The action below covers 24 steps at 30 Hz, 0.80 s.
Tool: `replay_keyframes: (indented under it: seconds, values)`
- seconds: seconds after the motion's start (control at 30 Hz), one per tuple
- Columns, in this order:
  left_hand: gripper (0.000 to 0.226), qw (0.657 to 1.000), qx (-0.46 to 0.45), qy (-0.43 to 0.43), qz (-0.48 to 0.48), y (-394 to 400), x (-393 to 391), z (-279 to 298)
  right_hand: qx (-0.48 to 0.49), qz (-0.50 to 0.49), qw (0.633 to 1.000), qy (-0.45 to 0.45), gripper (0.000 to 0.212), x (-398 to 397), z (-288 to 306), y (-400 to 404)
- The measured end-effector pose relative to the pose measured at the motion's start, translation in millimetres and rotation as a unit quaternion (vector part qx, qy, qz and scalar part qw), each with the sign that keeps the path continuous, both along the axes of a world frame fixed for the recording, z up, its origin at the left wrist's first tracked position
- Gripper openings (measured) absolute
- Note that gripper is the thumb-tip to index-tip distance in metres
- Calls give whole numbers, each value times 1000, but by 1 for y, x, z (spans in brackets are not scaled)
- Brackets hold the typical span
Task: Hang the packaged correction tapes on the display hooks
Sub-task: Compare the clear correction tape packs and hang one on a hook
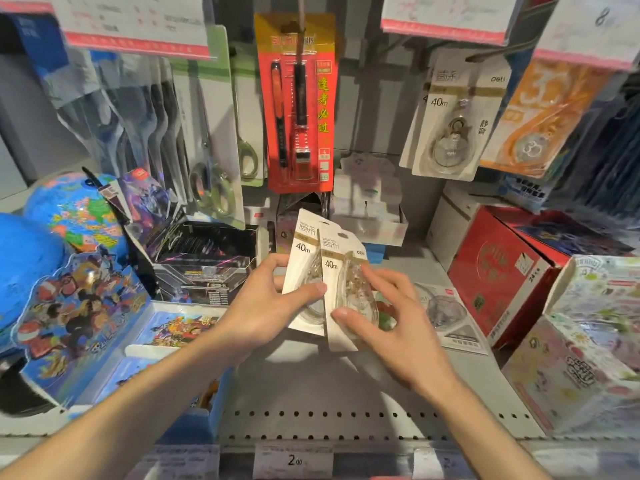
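Note:
Two white packaged correction tapes marked 40m are held upright over the shelf at centre. My left hand pinches the left pack, thumb across its front. The right pack overlaps it, and my right hand grips that one with thumb and fingers around its clear blister. More of the same packs hang from a display hook at the upper right. Another packaged tape lies flat on the shelf to the right of my hands.
A red pen pack hangs at centre, scissors packs to its left, an orange pack at far right. A globe, card boxes, a red box and a patterned box crowd the grey shelf.

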<state>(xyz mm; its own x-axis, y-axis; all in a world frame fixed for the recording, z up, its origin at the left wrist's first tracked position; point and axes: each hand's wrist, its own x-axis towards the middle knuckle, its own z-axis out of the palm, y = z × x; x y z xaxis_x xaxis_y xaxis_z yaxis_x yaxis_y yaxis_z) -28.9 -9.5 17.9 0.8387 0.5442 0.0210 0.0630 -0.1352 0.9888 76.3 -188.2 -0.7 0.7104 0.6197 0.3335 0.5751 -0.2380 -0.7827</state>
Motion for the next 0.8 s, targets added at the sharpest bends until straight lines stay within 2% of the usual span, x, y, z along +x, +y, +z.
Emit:
replay_keyframes:
  seconds: [0.1, 0.2, 0.27, 0.33, 0.37, 0.43, 0.63, 0.8]
  values:
    - [43, 1000, -13, -1, 4, -1, 1, -1, -2, 9, 1000, -3, 59, -1, -2, -1]
    - [41, 1000, -4, -8, 13, -2, 0, -3, 11, 1, 1000, 21, 55, 1, 0, -4]
    - [42, 1000, 0, -18, 11, -3, -1, -3, 40, 0, 996, 80, 65, 3, 1, -5]
    - [42, 1000, 5, -29, 9, -4, -2, -4, 63, 19, 980, 189, 76, 5, 3, -5]
    - [42, 999, 8, -34, 7, -4, -3, -3, 74, 28, 968, 238, 73, 6, 4, -5]
    - [42, 999, 16, -43, -2, -5, -5, -2, 93, 35, 955, 279, 58, 9, 7, -7]
    - [38, 995, 41, -87, -23, -7, -1, 10, 105, 10, 960, 260, 57, 15, 33, -24]
    - [36, 990, 55, -128, -28, -18, 14, 29, 104, 5, 977, 187, 58, 26, 67, -53]
